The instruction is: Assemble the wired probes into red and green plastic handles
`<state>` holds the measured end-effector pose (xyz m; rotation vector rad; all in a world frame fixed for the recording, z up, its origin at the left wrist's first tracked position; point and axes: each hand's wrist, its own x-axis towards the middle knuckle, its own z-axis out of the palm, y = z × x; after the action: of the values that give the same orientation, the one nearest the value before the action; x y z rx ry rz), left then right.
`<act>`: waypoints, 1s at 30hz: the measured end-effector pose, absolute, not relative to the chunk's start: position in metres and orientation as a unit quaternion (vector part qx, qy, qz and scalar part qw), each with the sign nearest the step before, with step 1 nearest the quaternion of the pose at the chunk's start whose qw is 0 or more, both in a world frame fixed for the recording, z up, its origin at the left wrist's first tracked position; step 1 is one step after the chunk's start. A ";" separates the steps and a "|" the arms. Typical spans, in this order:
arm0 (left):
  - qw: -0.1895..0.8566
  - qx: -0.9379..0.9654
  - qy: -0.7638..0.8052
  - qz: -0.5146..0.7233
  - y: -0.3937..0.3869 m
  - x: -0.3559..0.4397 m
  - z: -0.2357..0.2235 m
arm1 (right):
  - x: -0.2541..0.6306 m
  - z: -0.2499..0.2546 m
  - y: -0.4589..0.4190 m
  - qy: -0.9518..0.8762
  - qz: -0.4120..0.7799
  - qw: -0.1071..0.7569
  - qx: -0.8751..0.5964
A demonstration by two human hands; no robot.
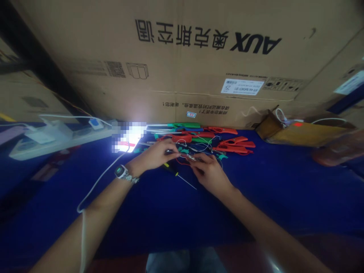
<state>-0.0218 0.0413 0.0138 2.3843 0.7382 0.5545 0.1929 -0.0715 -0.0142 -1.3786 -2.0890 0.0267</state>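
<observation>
My left hand [160,154], a watch on its wrist, is closed in a pinch; a small dark thing shows at its fingers, too unclear to name. My right hand [212,172] pinches a small metallic part [191,157] with thin red and white wires around it. The fingertips of both hands are close together over the table. Just beyond them lie several long-nosed lighters: a green lighter [186,125], a red lighter [182,139] and orange-red lighter casings [234,145]. Below my hands rests a screwdriver [184,181] with a black and yellow handle.
A large cardboard box [182,87] stands behind the blue tabletop [170,216]. At left are a power strip [65,138] and a glowing, blurred-out phone-like screen [129,136] with a white cable [99,178] crossing my left forearm. A yellow-brown carton [307,134] lies at right.
</observation>
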 end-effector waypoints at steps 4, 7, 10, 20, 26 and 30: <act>0.292 0.894 0.268 0.208 0.043 -0.021 0.013 | 0.192 -0.015 -0.071 -0.792 -0.001 0.314 -0.524; 0.283 0.895 0.290 0.186 0.043 -0.022 0.013 | 0.192 -0.010 -0.073 -0.807 -0.021 0.282 -0.518; 0.276 0.897 0.300 0.173 0.044 -0.024 0.012 | 0.192 -0.004 -0.077 -0.822 -0.037 0.238 -0.516; 0.294 0.891 0.302 0.170 0.037 -0.020 0.017 | 0.188 -0.002 -0.085 -0.835 -0.064 0.163 -0.522; 0.335 0.887 0.264 0.177 0.042 -0.017 0.014 | 0.188 -0.003 -0.086 -0.831 -0.054 0.187 -0.521; 0.365 0.880 0.250 0.170 0.046 -0.016 0.012 | 0.190 -0.008 -0.082 -0.818 -0.019 0.244 -0.521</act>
<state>-0.0161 0.0458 0.0115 2.2644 0.6432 0.4379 0.1903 -0.0824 -0.0077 -1.4235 -2.2336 -0.0514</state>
